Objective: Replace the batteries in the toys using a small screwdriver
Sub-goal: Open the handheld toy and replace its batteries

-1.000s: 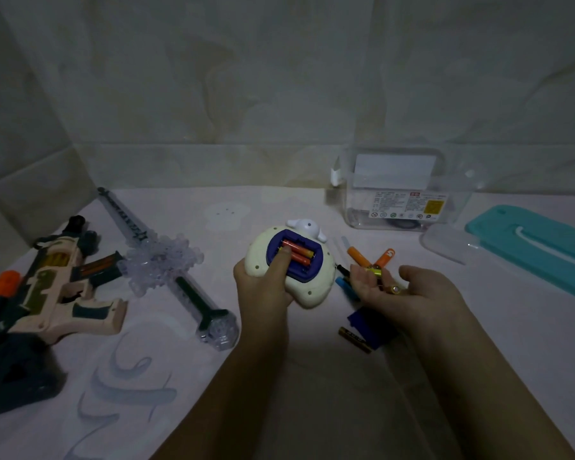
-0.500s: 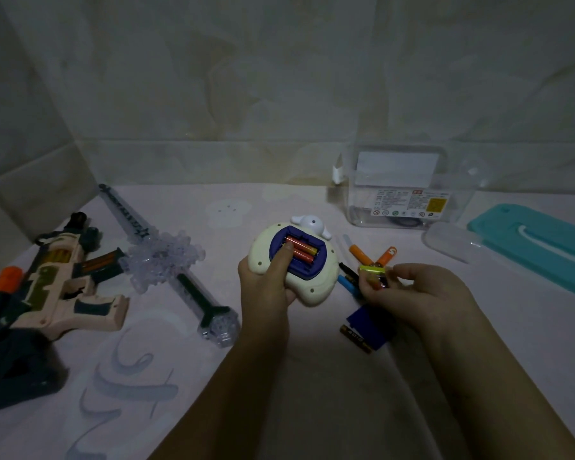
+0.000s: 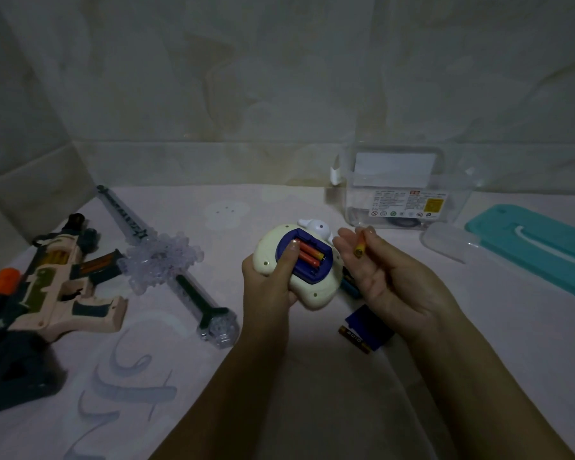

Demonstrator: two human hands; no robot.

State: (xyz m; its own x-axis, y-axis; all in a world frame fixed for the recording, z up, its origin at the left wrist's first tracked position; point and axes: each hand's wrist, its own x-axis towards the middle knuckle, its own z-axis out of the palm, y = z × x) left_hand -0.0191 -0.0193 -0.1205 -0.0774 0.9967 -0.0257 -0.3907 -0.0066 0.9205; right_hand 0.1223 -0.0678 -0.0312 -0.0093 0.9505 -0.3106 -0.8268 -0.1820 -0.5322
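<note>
My left hand (image 3: 266, 283) grips the cream toy (image 3: 273, 247) near the middle of the desk (image 3: 312, 393), underside up. My thumb presses on the orange batteries (image 3: 311, 257) lying in its open blue compartment. My right hand (image 3: 395, 283) is raised just beside the toy, palm toward me. Its fingers (image 3: 370, 232) pinch one orange battery (image 3: 360, 245) against the thumb. Below that hand a dark blue cover (image 3: 367, 327) lies on the desk, touching a dark loose battery (image 3: 354, 336). A toy gun (image 3: 63, 287) sits at the left edge with a clear toy sword (image 3: 166, 257) beside it. A clear box (image 3: 405, 194) stands at the back edge, and a teal lid (image 3: 538, 247) lies by the right edge.
</note>
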